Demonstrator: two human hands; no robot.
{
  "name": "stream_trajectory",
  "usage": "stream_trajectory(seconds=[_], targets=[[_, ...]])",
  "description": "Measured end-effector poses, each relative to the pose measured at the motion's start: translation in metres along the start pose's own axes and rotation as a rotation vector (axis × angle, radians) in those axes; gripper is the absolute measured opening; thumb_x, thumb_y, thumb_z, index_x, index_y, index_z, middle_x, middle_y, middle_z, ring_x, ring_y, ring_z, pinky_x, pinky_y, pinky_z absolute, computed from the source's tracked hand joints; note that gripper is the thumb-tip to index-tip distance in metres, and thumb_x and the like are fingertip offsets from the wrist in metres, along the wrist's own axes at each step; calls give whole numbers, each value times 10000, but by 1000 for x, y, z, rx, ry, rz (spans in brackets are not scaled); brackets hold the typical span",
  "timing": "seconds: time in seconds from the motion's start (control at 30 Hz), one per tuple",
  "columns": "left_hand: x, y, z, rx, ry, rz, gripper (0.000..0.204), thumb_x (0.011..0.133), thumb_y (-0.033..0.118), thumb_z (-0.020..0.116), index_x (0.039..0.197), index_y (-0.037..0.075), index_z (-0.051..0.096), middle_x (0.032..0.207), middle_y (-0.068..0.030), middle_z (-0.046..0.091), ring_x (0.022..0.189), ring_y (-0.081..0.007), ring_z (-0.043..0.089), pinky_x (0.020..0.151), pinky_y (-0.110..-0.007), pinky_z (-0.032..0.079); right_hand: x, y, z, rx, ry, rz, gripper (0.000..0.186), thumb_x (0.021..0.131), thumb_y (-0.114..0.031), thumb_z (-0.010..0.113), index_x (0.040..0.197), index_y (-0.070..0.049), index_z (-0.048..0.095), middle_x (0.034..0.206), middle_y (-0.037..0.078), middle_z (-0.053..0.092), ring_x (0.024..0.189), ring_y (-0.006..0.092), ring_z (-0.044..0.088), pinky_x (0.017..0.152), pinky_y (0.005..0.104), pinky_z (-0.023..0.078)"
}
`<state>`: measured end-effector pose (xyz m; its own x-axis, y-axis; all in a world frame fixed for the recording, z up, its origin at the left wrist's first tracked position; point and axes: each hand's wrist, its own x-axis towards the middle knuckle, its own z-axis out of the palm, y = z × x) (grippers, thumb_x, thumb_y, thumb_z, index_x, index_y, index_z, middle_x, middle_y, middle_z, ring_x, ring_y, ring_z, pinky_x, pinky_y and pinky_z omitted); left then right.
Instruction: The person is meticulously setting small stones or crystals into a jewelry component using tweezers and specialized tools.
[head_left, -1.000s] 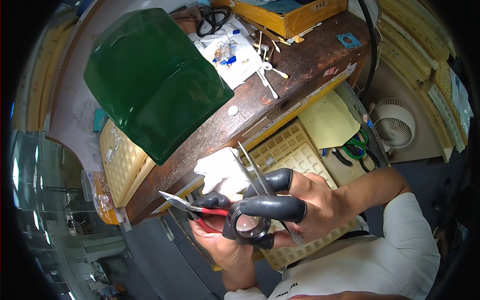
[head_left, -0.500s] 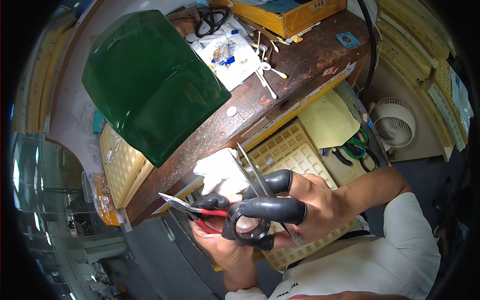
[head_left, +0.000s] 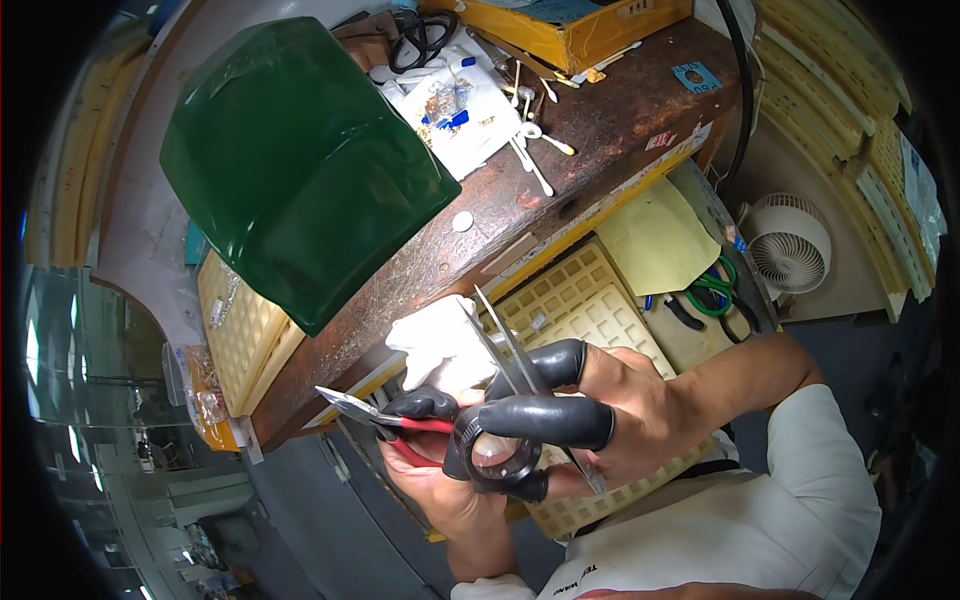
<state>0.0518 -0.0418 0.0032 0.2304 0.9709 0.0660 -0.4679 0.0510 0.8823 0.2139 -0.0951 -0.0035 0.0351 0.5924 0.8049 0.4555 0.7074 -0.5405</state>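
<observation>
My left hand (head_left: 435, 475), in black finger cots, grips red-handled pliers (head_left: 408, 425), their metal jaws pointing up-left. My right hand (head_left: 590, 400), also in black finger cots, holds long metal tweezers (head_left: 503, 348) upright at a slant, with a black-rimmed round loupe (head_left: 495, 455) just below its fingers, close against my left hand; which fingers bear the loupe is partly hidden. A crumpled white cloth (head_left: 435, 340) lies just behind both hands. Beneath my right hand is a cream gridded tray (head_left: 580, 280) in the pull-out drawer.
A dark worn bench (head_left: 630, 110) holds a large green cover (head_left: 300, 170), white paper (head_left: 460, 135) with small bits, cotton swabs, black scissors (head_left: 425, 45) and a yellow box (head_left: 570, 30). Yellow paper (head_left: 650, 235) and green-handled pliers (head_left: 715, 290) lie right; a white fan (head_left: 785, 250) stands beyond.
The loupe has turned slightly in my hands since a second ago and the pliers have shifted very slightly left. Otherwise my hands stay in much the same pose.
</observation>
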Motion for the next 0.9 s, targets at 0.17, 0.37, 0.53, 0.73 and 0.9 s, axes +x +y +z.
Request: stream_trajectory(seconds=[0.17,0.37,0.53,0.73,0.9], targets=[[0,1,1,18,2,4,541,641,-21,856,1087,31,554,968,-131,651,897,-280,705,829,-430,606,-1,1,0,-16,3,-8,703,688,-186,816,1322,-80,532,1133,188,545,789,304,650,554,365,560],[-1,4,8,18,-11,-25,524,643,-25,850,1075,32,558,923,-144,661,873,-281,708,812,-417,603,-2,2,-1,13,30,-21,720,657,-167,826,1315,-81,546,1135,188,545,786,301,654,557,363,565],[-2,4,11,58,10,47,514,653,8,834,1084,22,555,978,-131,650,840,-234,687,815,-378,592,-4,-5,-4,18,-25,85,508,742,-185,812,1221,-104,661,1161,165,654,900,281,701,682,351,602],[2,2,-7,196,-17,119,409,783,-110,706,1144,-5,543,1014,-161,647,809,-211,680,646,-276,565,-24,-1,-18,-59,-20,-16,521,741,-183,828,1201,-36,631,1077,150,604,786,265,678,591,336,561],[0,6,-12,398,-115,202,342,837,-127,656,1146,-37,540,1026,-185,666,843,-228,703,557,-234,522,-92,5,-32,-272,-222,126,408,682,-190,839,998,-7,657,850,119,569,672,266,594,557,362,478]])
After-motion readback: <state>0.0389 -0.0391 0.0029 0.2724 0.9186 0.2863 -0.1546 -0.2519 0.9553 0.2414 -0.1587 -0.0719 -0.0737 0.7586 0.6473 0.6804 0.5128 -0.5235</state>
